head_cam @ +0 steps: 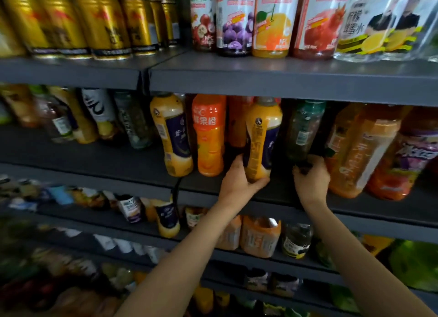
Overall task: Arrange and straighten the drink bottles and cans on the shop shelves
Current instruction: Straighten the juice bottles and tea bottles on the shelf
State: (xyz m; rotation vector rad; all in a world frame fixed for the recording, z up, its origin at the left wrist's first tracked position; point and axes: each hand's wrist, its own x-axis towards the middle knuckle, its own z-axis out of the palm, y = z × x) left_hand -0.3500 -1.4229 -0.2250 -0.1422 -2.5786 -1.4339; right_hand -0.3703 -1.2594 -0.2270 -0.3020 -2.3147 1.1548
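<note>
On the second grey shelf (272, 186) my left hand (239, 179) grips the base of a yellow juice bottle with a dark blue label (260, 139), which stands upright. My right hand (310, 177) grips the bottom of a dark green-capped bottle (303, 129) just to the right. A matching yellow bottle (173, 134) and an orange bottle (208, 134) stand to the left, both a little tilted.
Large orange and purple-labelled bottles (365, 151) stand to the right. Gold cans (102, 20) and fruit juice bottles (272, 20) line the top shelf. Further bottles (260, 236) fill the lower shelves, several of them leaning.
</note>
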